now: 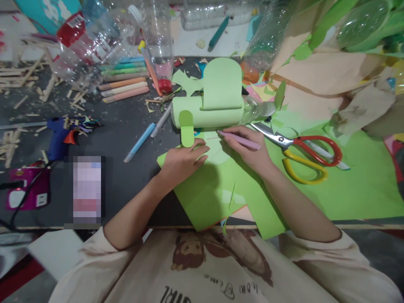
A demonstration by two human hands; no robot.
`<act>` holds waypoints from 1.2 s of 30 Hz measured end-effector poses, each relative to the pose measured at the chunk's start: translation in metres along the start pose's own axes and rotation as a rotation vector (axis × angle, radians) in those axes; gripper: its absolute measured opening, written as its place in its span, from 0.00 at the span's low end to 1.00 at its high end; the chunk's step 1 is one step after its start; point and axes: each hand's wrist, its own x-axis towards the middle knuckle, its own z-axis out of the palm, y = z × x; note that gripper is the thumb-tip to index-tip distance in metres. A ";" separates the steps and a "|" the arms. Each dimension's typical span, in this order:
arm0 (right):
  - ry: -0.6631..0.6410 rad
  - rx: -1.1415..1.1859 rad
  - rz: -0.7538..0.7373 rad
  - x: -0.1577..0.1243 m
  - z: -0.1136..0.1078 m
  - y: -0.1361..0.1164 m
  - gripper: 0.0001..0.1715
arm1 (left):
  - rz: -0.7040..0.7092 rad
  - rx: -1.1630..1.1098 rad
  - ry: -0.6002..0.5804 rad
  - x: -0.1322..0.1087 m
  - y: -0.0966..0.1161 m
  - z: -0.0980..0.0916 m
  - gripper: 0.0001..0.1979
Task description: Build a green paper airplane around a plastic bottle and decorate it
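Observation:
My right hand (249, 147) is closed around a pink marker (243, 140), its tip at a pale green piece of paper (217, 147) that bears a thin pinkish line. Fingers spread, my left hand (186, 160) lies flat at the left edge of that paper. Just beyond both hands a plastic bottle (257, 111) lies on its side, wrapped in light green paper (208, 113). A rounded paper flap (222, 82) stands out from the wrap's far side, and a small green strip (187, 134) hangs over its left end. Bright green sheets (202, 198) lie beneath my hands.
Scissors (284, 141) with red and yellow handles lie right of my right hand. At left are a blue glue gun (58, 136), a blurred phone-like rectangle (86, 189) and several markers (139, 143). Clear bottles (158, 42) and paper scraps (189, 82) crowd the back.

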 end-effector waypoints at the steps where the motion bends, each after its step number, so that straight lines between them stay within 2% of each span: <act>1: -0.002 -0.003 0.003 0.000 0.000 0.000 0.06 | -0.001 0.002 -0.005 0.000 0.000 0.000 0.11; 7: -0.009 0.015 0.031 -0.002 0.001 -0.003 0.05 | -0.008 0.002 0.020 0.000 0.001 0.001 0.10; 17: -0.084 0.034 0.073 -0.004 -0.002 -0.010 0.06 | -0.014 -0.023 -0.005 0.001 0.000 0.001 0.12; 23: -0.134 0.035 0.131 -0.004 -0.001 -0.015 0.08 | -0.006 -0.011 0.023 0.000 0.001 0.000 0.13; 36: -0.248 0.045 0.149 -0.008 0.000 -0.019 0.09 | 0.006 -0.031 0.070 0.000 0.000 0.002 0.15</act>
